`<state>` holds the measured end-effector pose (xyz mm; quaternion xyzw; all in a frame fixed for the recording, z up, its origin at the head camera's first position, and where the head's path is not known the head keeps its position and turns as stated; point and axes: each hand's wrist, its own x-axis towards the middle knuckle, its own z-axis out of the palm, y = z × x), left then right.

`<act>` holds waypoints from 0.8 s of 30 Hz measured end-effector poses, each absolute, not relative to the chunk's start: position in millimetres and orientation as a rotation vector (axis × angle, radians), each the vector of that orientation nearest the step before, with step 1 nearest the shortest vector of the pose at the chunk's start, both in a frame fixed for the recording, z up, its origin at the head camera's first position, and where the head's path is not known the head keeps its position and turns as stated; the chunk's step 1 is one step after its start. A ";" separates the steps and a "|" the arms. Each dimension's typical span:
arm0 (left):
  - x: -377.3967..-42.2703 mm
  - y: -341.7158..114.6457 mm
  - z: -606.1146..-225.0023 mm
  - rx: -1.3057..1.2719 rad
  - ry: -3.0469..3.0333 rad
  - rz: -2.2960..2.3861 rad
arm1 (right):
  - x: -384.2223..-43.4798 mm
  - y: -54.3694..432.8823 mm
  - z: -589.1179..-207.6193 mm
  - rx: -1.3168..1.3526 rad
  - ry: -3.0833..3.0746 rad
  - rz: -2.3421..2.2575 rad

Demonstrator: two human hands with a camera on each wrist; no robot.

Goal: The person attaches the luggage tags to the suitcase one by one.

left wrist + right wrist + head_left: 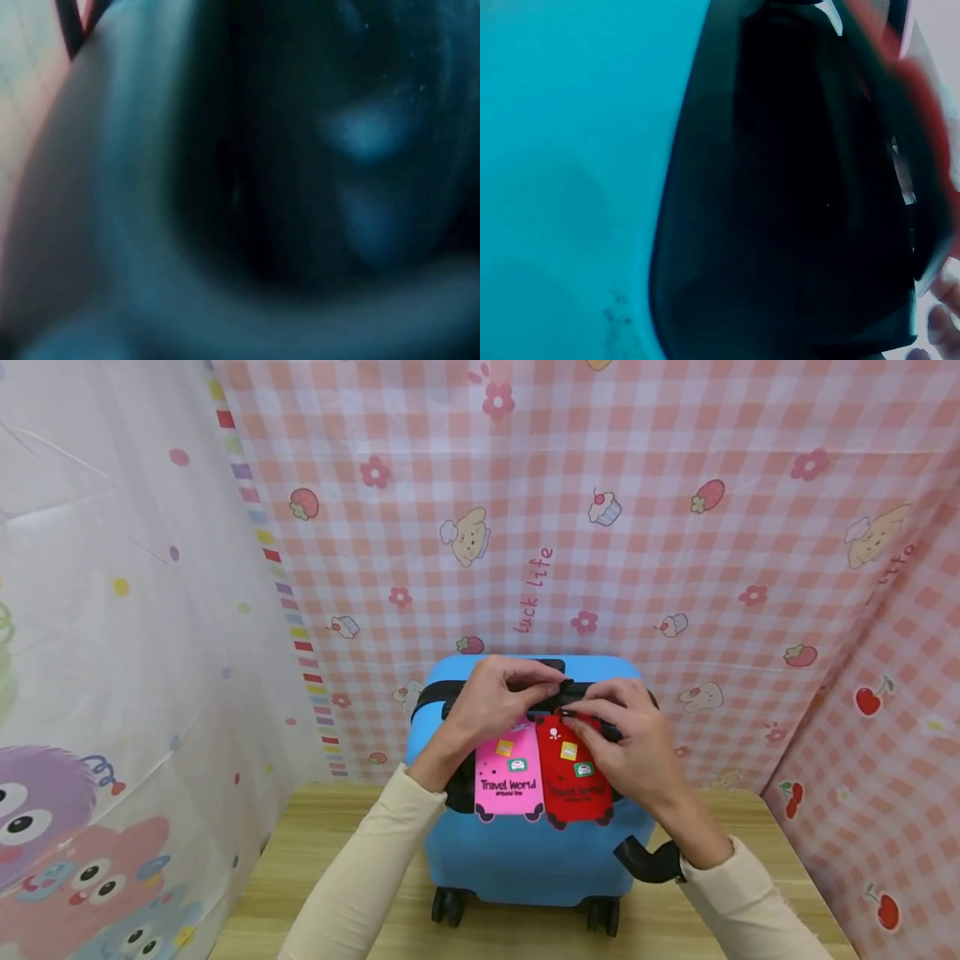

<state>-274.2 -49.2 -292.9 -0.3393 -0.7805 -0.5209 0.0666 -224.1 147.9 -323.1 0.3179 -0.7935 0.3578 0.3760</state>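
Note:
A small blue suitcase [528,856] stands upright on its black wheels. Two luggage tags shaped like suitcases, one pink [510,789] and one red [566,777], hang side by side against its front. My left hand [491,697] pinches a small black strap end near the top, by the black handle area. Thumb and fingers of my right hand [637,739] pinch the black strap at the red tag's top. In the right wrist view, the blue shell [570,150] lies beside a dark recess, with the red tag's blurred edge [934,120]. The left wrist view is too dark and blurred for detail.
The suitcase stands on a wood-grain table [330,843]. Behind it hangs a pink checked cloth [420,552], with a white patterned cloth [150,635] at the left and another checked cloth [900,760] at the right. A black wrist device [652,862] sits on my right wrist.

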 end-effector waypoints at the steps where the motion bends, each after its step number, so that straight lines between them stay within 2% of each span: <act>1: -273.8 -49.0 -293.1 -1.019 -2.351 -1.567 | -224.3 147.5 -323.2 0.829 -2.012 0.898; 7: -272.5 -47.4 -295.4 -1.028 -2.359 -1.549 | -225.8 148.1 -324.0 0.876 -1.985 1.014; 17: -270.9 -48.8 -296.5 -0.989 -2.412 -1.543 | -225.9 146.0 -325.4 0.720 -2.094 1.256; 24: -270.2 -48.8 -296.0 -0.962 -2.435 -1.540 | -225.9 145.9 -324.9 0.724 -2.095 1.291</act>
